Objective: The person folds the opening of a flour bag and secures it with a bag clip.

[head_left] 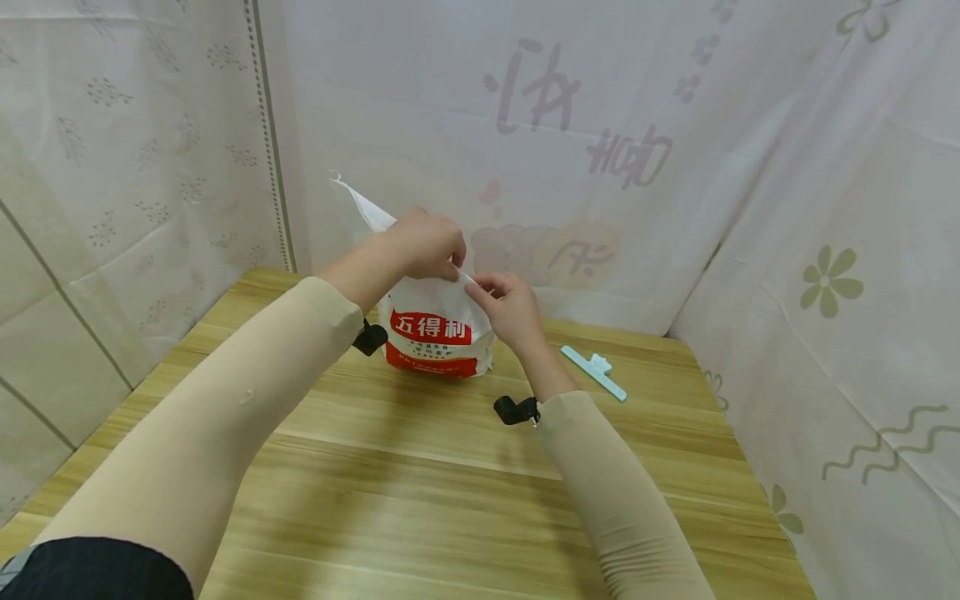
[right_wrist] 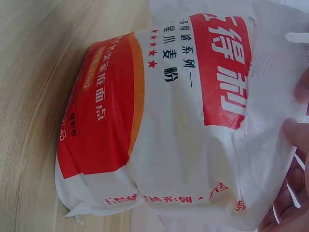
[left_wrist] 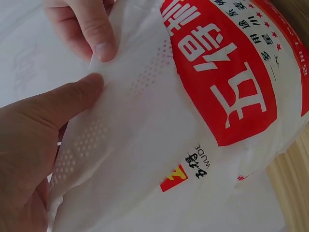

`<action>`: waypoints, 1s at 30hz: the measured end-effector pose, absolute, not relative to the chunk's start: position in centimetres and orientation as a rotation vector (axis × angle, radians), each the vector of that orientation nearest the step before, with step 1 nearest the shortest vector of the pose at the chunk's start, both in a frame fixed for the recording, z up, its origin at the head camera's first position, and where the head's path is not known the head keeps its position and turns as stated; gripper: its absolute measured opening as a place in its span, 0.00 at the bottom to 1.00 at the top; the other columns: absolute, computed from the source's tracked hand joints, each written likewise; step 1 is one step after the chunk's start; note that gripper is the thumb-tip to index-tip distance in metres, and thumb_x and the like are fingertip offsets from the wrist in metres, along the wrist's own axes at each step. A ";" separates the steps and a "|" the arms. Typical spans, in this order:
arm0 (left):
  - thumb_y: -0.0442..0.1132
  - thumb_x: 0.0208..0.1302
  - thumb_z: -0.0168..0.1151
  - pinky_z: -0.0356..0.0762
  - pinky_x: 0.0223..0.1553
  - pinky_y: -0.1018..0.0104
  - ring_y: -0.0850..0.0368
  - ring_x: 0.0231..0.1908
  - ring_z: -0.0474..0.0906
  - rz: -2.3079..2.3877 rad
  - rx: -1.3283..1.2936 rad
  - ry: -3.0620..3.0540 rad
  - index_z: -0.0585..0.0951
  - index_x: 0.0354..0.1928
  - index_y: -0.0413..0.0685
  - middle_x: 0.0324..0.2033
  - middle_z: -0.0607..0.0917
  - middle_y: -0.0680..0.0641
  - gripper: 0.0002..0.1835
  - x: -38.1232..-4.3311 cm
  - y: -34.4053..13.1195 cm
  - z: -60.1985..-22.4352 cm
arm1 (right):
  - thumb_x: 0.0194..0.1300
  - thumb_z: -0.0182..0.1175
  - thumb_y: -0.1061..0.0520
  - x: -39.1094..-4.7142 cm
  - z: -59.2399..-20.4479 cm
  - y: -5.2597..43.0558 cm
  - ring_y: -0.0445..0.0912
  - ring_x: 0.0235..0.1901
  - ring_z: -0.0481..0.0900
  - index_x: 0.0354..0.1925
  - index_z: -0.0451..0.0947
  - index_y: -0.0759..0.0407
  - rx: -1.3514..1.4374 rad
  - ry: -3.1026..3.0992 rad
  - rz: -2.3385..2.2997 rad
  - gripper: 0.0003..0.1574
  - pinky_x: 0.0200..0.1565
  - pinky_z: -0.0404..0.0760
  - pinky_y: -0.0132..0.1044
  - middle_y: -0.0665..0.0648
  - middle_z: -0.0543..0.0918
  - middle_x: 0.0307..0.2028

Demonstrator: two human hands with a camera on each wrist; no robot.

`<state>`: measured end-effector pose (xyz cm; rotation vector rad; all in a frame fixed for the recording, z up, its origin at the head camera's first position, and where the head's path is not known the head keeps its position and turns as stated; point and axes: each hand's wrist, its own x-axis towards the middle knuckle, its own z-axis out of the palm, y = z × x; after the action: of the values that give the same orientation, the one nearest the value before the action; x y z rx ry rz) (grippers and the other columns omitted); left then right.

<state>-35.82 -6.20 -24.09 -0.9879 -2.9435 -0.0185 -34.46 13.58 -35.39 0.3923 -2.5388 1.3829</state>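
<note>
My left hand [head_left: 426, 243] and right hand [head_left: 513, 310] each pinch the top edge of a white, plastic-looking bag with red printed panels [head_left: 431, 328], which rests on the light wood-grain table [head_left: 450, 508]. A pale-blue, bar-shaped clip [head_left: 595, 373] lies to its right, touched by neither hand. Caution: the edge may slip if either pinch relaxes. Uneven pulling could tip the bag or tear its thin top, causing a spill. The upper left corner [head_left: 372, 212] projects free; if unaligned, it may leave a gap.
</note>
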 end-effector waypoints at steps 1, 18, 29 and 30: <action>0.46 0.74 0.73 0.79 0.63 0.44 0.47 0.49 0.85 -0.023 -0.985 -2.948 0.92 0.49 0.50 0.49 0.93 0.47 0.11 -35.8 -6.2 -24.1 | 0.78 0.70 0.48 -34.4 -35.4 13.6 0.50 0.45 0.80 0.54 0.92 0.57 0.395 -2.536 1.379 0.16 0.43 0.80 0.38 0.58 0.86 0.47; 0.41 0.74 0.70 0.87 0.57 0.50 0.45 0.49 0.86 -0.061 -0.942 -2.968 0.93 0.51 0.49 0.52 0.93 0.45 0.09 -36.2 -6.7 -24.2 | 0.77 0.71 0.52 -34.3 -35.2 13.7 0.52 0.40 0.81 0.47 0.91 0.59 0.432 -2.542 1.253 0.11 0.36 0.81 0.37 0.58 0.84 0.43; 0.39 0.76 0.68 0.84 0.63 0.48 0.44 0.52 0.87 0.026 -0.935 -2.982 0.92 0.54 0.47 0.56 0.92 0.44 0.11 -36.1 -6.5 -23.9 | 0.80 0.66 0.55 -34.4 -35.1 15.3 0.58 0.53 0.84 0.58 0.90 0.61 0.486 -2.750 1.046 0.16 0.54 0.88 0.53 0.63 0.84 0.51; 0.39 0.76 0.69 0.84 0.63 0.48 0.44 0.52 0.87 0.030 -0.937 -2.976 0.92 0.54 0.48 0.56 0.92 0.44 0.11 -36.1 -6.4 -23.9 | 0.80 0.66 0.55 -34.3 -35.1 15.3 0.58 0.53 0.84 0.57 0.90 0.62 0.488 -2.751 1.030 0.16 0.54 0.88 0.53 0.64 0.85 0.51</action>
<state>-36.06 -6.44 -23.90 -0.9372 -2.9761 0.0300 -34.34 15.35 -35.13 0.4878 -2.7511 1.0303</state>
